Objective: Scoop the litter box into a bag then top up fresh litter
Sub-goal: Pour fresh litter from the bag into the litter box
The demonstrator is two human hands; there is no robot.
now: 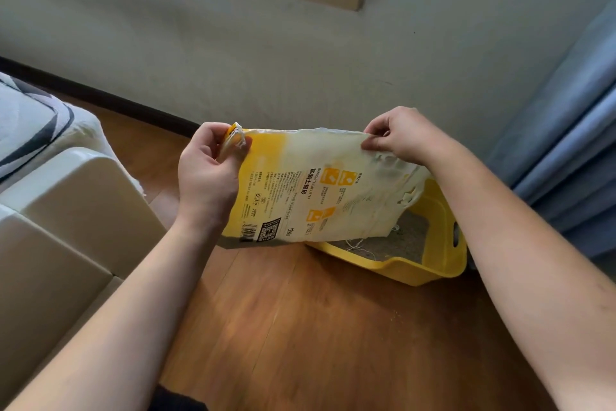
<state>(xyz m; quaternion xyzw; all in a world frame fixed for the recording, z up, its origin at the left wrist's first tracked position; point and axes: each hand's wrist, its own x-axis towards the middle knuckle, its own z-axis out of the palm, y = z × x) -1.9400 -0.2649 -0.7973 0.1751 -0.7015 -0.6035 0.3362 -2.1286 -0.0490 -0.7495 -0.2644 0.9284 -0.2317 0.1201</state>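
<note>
Now both hands, left (206, 177) and right (396, 140), pinch the top corners of the litter bag (320, 187) above the yellow box (443, 264).

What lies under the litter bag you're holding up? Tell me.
Under the litter bag, held by the left hand and right hand, sits the yellow litter box with grey litter. Its far-left part is covered.

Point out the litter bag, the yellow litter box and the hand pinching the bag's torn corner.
litter bag (300, 190), head view, on its printed face.
yellow litter box (443, 264), head view, on its near right wall.
left hand (206, 174), head view, on the back of the hand.
</note>
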